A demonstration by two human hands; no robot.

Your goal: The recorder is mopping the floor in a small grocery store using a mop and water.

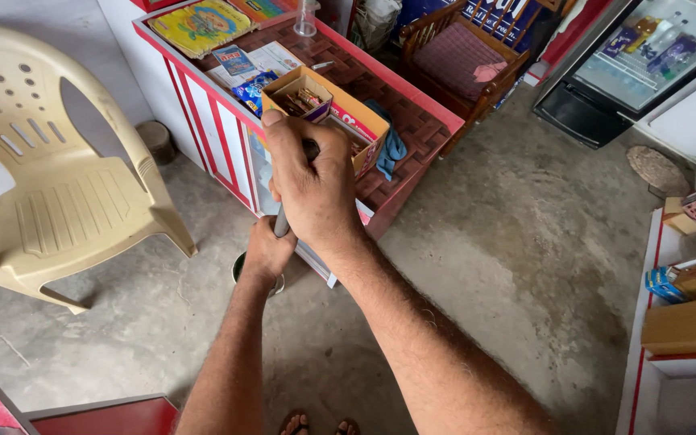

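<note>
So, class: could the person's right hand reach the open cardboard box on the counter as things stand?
Probably yes: the right hand is just in front of the cardboard box, nothing between, but its grip is closed on a dark handle it would have to let go first.

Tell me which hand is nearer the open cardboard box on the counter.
Right. The right hand grips the top of the dark handle directly in front of the cardboard box, overlapping it in view. The left hand grips lower down, below the counter edge.
</note>
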